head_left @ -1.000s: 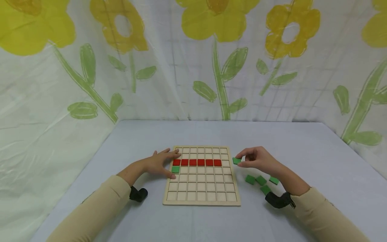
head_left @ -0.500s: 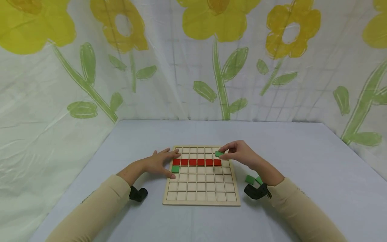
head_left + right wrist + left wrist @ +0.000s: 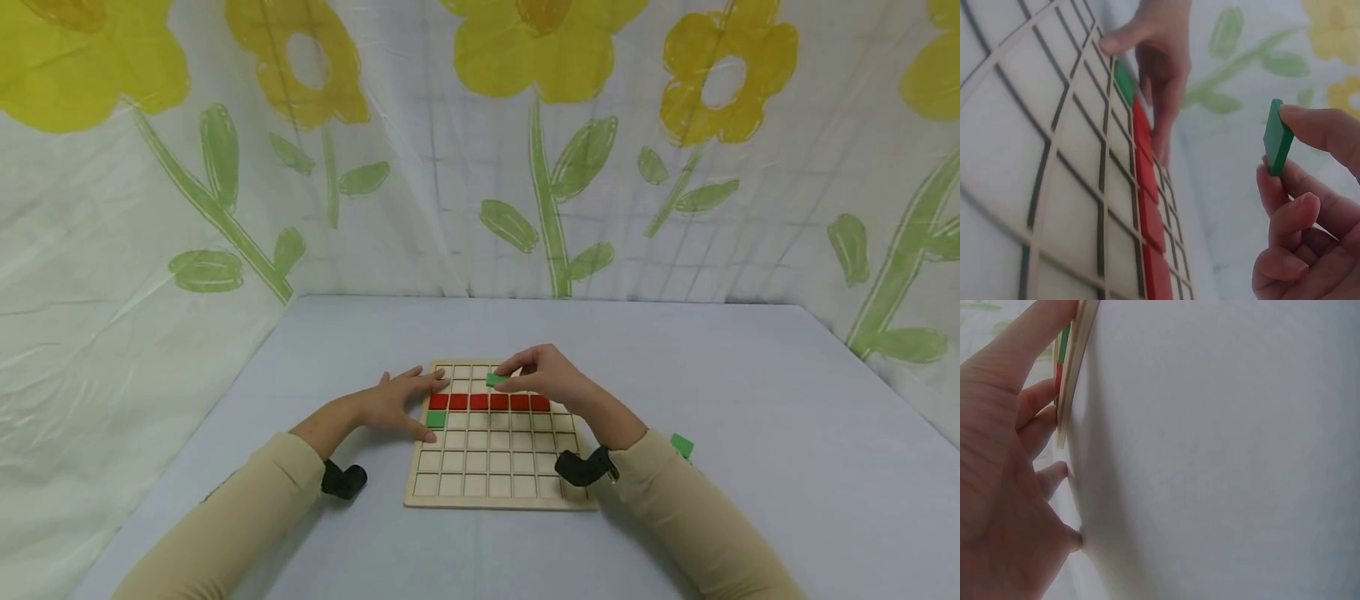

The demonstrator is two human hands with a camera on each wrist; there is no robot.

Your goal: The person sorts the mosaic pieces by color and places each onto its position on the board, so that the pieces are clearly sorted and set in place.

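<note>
A pale wooden grid board (image 3: pixel 477 463) lies on the table, with a row of several red tiles (image 3: pixel 498 402) in its cells. Just below the leftmost red one sits a green tile (image 3: pixel 436 419). My left hand (image 3: pixel 390 408) rests with spread fingers on the board's left edge, thumb and fingertips touching the frame. Between thumb and fingertips my right hand (image 3: pixel 551 379) pinches another green tile (image 3: pixel 1279 137), held above the board over the upper middle cells. In the right wrist view that tile is tilted and clear of the grid.
One loose green tile (image 3: pixel 682 445) shows on the white table (image 3: pixel 750 375) beyond the right sleeve; the forearm may hide others. A flower-printed curtain (image 3: pixel 420 167) hangs behind the table. Black wrist cameras (image 3: pixel 582 468) sit under both wrists.
My right hand has carried the pinched green tile leftward from beside the board to above its upper middle. The left hand has stayed on the board's left edge.
</note>
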